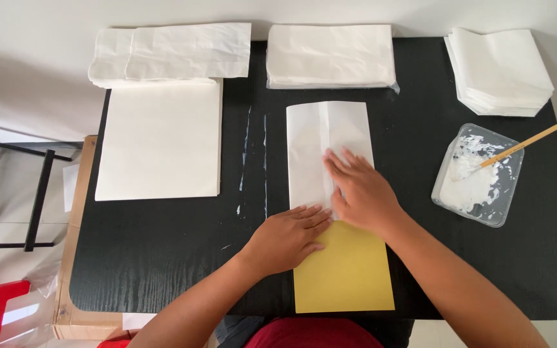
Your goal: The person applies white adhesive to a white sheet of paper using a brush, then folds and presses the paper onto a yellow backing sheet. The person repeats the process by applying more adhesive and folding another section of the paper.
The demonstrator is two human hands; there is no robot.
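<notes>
Black table against a pale wall; both hands' fingers lie flat, gripping nothing, on folded white paper.

At a black wooden table, a person's left hand and right hand press flat on a folded white paper sheet overlapping a yellow rectangular card; at three o'clock, a clear plastic tub of white paste holds a wooden stick.
</notes>
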